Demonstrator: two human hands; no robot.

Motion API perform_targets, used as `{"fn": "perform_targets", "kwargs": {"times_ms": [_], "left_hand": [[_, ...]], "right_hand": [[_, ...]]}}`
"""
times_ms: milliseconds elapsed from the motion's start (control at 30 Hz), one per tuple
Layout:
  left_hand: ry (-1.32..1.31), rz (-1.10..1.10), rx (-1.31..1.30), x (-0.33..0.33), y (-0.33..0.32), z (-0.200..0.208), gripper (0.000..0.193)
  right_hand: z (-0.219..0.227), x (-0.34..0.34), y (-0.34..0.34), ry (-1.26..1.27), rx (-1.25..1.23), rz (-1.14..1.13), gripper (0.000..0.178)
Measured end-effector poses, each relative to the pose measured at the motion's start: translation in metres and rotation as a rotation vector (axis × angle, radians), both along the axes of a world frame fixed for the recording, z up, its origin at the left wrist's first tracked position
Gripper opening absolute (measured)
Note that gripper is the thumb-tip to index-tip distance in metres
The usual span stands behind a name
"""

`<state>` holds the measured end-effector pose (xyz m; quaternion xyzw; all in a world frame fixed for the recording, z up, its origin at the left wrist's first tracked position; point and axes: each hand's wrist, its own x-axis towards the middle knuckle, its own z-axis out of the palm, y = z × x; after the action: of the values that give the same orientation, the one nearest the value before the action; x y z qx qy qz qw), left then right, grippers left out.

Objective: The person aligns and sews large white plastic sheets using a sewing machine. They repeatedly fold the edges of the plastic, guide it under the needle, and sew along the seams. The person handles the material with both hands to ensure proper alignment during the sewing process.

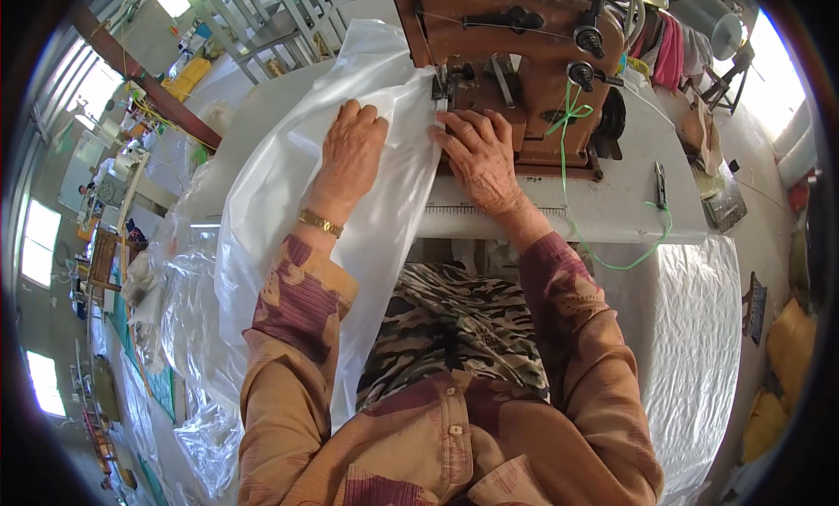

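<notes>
White plastic sheet (288,183): beneath curled fingers (367,121) of left hand (351,152), grip not discernible; right edge at loosely spread, open fingers of right hand (485,161).

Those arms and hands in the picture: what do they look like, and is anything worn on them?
The left hand and right hand are human and ungloved. The left one wears a gold-toned wristband. The long sleeves are patterned in tan and maroon, finely striped in places.
</notes>
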<state>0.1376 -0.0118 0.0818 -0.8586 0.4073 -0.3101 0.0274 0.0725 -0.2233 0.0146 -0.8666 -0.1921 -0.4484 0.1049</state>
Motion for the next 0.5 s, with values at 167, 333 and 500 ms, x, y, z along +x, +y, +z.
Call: {"fn": "perform_targets", "kwargs": {"times_ms": [167,333,500], "left_hand": [[-0.033,-0.005,-0.026,0.009,-0.003,-0.007,0.007],[-0.07,-0.036,0.0,0.023,-0.005,-0.002,0.007],[-0.07,-0.036,0.01,0.035,-0.008,0.0,0.007]], "right_hand": [[0.002,0.002,0.003,0.009,0.018,-0.014,0.038],[0.0,0.008,0.002,-0.029,0.049,-0.038,0.036],[0.001,0.014,0.002,-0.057,0.041,-0.062,0.042]]}}
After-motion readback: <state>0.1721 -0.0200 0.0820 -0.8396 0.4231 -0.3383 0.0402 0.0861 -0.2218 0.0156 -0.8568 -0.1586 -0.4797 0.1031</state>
